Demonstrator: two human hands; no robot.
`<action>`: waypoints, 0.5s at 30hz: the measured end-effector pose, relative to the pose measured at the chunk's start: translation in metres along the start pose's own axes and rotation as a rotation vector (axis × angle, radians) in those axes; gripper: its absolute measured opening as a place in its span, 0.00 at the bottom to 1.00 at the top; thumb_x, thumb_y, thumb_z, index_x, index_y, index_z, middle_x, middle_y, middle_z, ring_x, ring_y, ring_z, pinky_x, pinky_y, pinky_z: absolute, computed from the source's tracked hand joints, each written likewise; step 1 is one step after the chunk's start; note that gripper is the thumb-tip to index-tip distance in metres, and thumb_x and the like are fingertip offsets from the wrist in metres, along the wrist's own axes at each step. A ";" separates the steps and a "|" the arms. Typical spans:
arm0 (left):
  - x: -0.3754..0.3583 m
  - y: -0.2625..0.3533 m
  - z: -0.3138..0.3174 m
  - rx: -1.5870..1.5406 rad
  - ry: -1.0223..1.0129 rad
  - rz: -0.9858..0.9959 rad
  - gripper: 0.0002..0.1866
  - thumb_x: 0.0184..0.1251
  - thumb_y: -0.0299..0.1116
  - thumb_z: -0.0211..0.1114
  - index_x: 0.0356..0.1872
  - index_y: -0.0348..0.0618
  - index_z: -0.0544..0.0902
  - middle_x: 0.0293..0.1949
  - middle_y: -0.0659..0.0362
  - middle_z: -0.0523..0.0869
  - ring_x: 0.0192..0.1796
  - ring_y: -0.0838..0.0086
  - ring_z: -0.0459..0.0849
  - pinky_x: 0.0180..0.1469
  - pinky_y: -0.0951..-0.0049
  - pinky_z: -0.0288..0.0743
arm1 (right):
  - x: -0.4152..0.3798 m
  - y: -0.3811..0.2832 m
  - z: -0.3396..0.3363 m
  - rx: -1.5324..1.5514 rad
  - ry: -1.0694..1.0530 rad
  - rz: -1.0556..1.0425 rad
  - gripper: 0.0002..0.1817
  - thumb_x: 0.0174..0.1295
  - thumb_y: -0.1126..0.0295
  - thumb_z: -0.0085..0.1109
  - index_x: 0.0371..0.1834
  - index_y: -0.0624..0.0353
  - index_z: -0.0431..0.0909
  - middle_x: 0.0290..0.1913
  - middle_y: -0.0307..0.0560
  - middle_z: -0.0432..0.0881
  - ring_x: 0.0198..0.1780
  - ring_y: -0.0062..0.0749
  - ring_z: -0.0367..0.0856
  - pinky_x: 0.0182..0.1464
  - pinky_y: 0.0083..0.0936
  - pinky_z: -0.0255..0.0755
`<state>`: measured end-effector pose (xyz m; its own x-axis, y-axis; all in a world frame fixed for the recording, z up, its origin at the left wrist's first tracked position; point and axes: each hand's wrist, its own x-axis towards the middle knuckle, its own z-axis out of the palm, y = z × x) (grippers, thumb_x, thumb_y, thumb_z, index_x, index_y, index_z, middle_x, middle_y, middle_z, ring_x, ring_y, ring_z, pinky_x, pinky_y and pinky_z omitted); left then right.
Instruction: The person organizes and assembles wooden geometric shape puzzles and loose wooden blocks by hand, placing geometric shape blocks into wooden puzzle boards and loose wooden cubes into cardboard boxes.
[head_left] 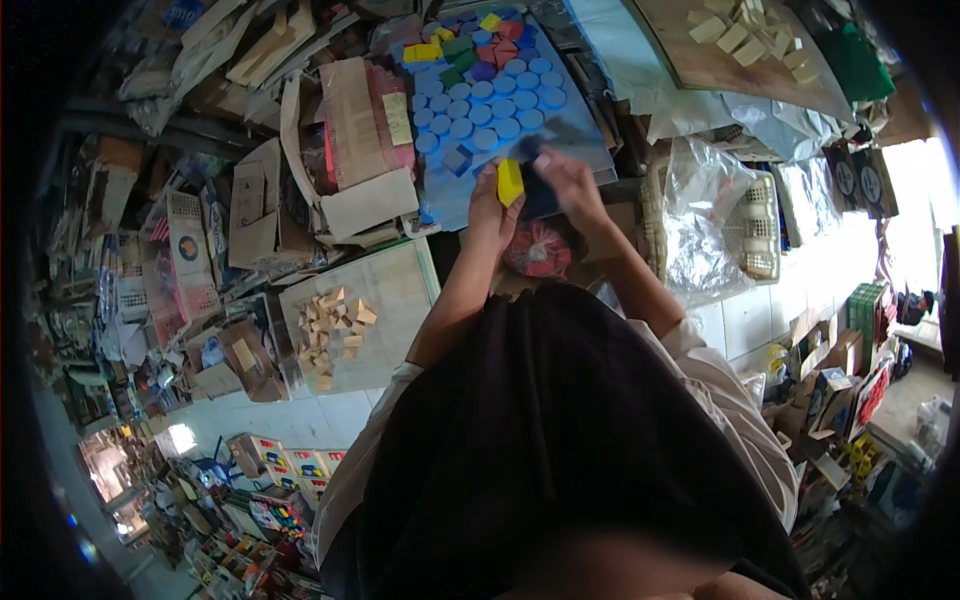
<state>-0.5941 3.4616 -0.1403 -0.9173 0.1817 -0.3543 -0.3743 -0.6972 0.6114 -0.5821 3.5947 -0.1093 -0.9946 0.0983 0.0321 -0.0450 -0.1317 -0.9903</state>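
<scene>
My left hand (487, 207) is closed around a yellow block (510, 182), held upright over the near edge of a blue-covered work surface (590, 140). Just to its right, my right hand (570, 185) has its fingers pinched together beside the block, smeared by motion. At those fingertips shows a dark blurred thing (541, 142); I cannot tell what it is. Rows of round blue discs (483, 114) lie beyond my hands, and a blue block (457, 160) sits near the left one. Farther back are green blocks (457, 48), red blocks (508, 32) and yellow blocks (425, 52).
On the left, a pale board (385, 270) carries small wooden pieces (335, 330) beside cardboard boxes (262, 215). A cream basket (765, 235) with clear plastic (700, 230) stands right. More wooden pieces (745, 45) lie on a brown board (690, 65). Below my hands is a red bundle (538, 250).
</scene>
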 end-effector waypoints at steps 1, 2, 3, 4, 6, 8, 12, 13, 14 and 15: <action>-0.002 0.001 0.002 -0.008 0.008 0.005 0.18 0.65 0.49 0.52 0.42 0.45 0.73 0.35 0.62 0.78 0.35 0.76 0.79 0.34 0.76 0.76 | -0.001 0.002 0.006 -0.003 -0.011 0.005 0.10 0.61 0.71 0.49 0.39 0.65 0.76 0.39 0.44 0.80 0.42 0.26 0.76 0.46 0.22 0.69; -0.004 0.002 0.005 -0.043 0.013 -0.044 0.21 0.64 0.53 0.49 0.43 0.45 0.72 0.36 0.62 0.78 0.37 0.76 0.79 0.34 0.77 0.76 | -0.002 0.006 0.017 -0.258 -0.106 -0.332 0.09 0.61 0.70 0.50 0.39 0.64 0.76 0.39 0.43 0.80 0.43 0.25 0.76 0.47 0.22 0.69; -0.008 0.005 0.009 -0.079 0.020 -0.089 0.25 0.63 0.58 0.47 0.45 0.45 0.72 0.38 0.62 0.78 0.39 0.75 0.79 0.34 0.77 0.76 | -0.003 0.012 0.023 -0.385 -0.175 -0.498 0.09 0.61 0.70 0.50 0.39 0.64 0.76 0.39 0.42 0.79 0.43 0.25 0.75 0.47 0.22 0.68; -0.012 0.011 0.013 -0.116 0.030 -0.127 0.29 0.62 0.62 0.45 0.46 0.45 0.71 0.39 0.62 0.78 0.40 0.75 0.79 0.35 0.77 0.76 | -0.005 0.017 0.029 -0.496 -0.228 -0.673 0.09 0.61 0.70 0.50 0.38 0.64 0.76 0.39 0.42 0.79 0.44 0.25 0.75 0.48 0.23 0.68; -0.018 0.020 0.004 -0.100 0.032 -0.100 0.34 0.59 0.67 0.41 0.46 0.45 0.71 0.39 0.61 0.77 0.41 0.74 0.79 0.37 0.77 0.75 | -0.008 0.028 0.035 -0.394 -0.051 -0.353 0.10 0.60 0.69 0.51 0.39 0.64 0.76 0.37 0.43 0.80 0.41 0.24 0.75 0.47 0.24 0.69; -0.010 0.015 -0.036 -0.459 -0.739 -0.399 0.34 0.59 0.67 0.41 0.46 0.45 0.72 0.39 0.60 0.77 0.43 0.74 0.78 0.40 0.77 0.73 | 0.003 0.014 0.028 0.022 0.092 0.271 0.10 0.61 0.70 0.49 0.37 0.67 0.75 0.30 0.48 0.80 0.35 0.22 0.74 0.42 0.22 0.70; -0.016 0.007 -0.031 -0.410 -0.030 -0.303 0.37 0.57 0.69 0.39 0.50 0.44 0.72 0.49 0.56 0.76 0.53 0.65 0.74 0.52 0.66 0.69 | -0.010 0.024 0.026 -0.484 -0.189 -0.234 0.10 0.59 0.69 0.50 0.41 0.59 0.77 0.51 0.50 0.74 0.56 0.38 0.67 0.48 0.43 0.67; -0.021 0.010 -0.030 -0.493 -0.152 -0.268 0.35 0.61 0.66 0.38 0.55 0.47 0.69 0.52 0.56 0.74 0.57 0.63 0.71 0.58 0.60 0.64 | -0.018 0.019 0.034 -0.803 -0.455 -0.540 0.11 0.58 0.69 0.51 0.43 0.56 0.77 0.59 0.49 0.69 0.64 0.44 0.60 0.50 0.54 0.64; -0.026 0.012 -0.028 -0.501 -0.147 -0.262 0.35 0.61 0.66 0.38 0.55 0.47 0.69 0.52 0.56 0.74 0.57 0.63 0.71 0.58 0.60 0.64 | -0.023 0.023 0.042 -0.788 -0.507 -0.511 0.12 0.56 0.67 0.53 0.43 0.51 0.77 0.67 0.44 0.57 0.70 0.51 0.40 0.49 0.69 0.55; -0.035 0.017 -0.024 -0.448 -0.155 -0.216 0.33 0.62 0.64 0.39 0.55 0.47 0.69 0.53 0.56 0.74 0.57 0.63 0.71 0.58 0.59 0.65 | -0.021 0.032 0.044 -0.783 -0.408 -0.514 0.11 0.56 0.67 0.53 0.42 0.53 0.77 0.65 0.47 0.60 0.69 0.51 0.46 0.50 0.63 0.58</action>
<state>-0.5651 3.4269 -0.1346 -0.8478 0.4307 -0.3094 -0.4932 -0.8549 0.1612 -0.5662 3.5455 -0.1358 -0.8347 -0.4020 0.3764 -0.5472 0.5280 -0.6495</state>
